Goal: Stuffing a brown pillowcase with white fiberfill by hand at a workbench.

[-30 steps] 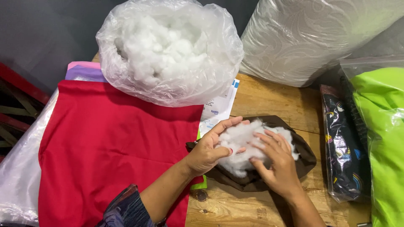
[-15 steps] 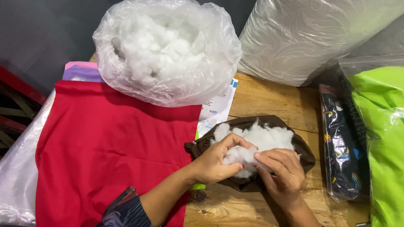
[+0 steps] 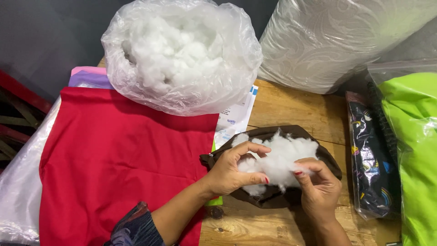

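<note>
A clump of white fibre stuffing (image 3: 283, 155) lies on a dark brown fabric piece (image 3: 291, 133) on the wooden table (image 3: 291, 107). My left hand (image 3: 232, 171) curls around the stuffing's left side, thumb and fingers pinching it. To the right, my right hand (image 3: 318, 187) pinches the clump's lower right edge, its palm resting over the brown fabric. Both hands grip the same clump.
A clear plastic bag of white stuffing (image 3: 182, 54) stands behind. Red cloth (image 3: 118, 155) covers the left, over pink and purple sheets (image 3: 88, 76). A grey wrapped bundle (image 3: 346, 41), a dark patterned packet (image 3: 371, 159), a lime green packed item (image 3: 416, 150) and a paper (image 3: 234, 120) lie nearby.
My hands went from pressing flat on the stuffing to pinching it. The clump has been pulled up and looks fluffier, showing more of the brown fabric's top edge.
</note>
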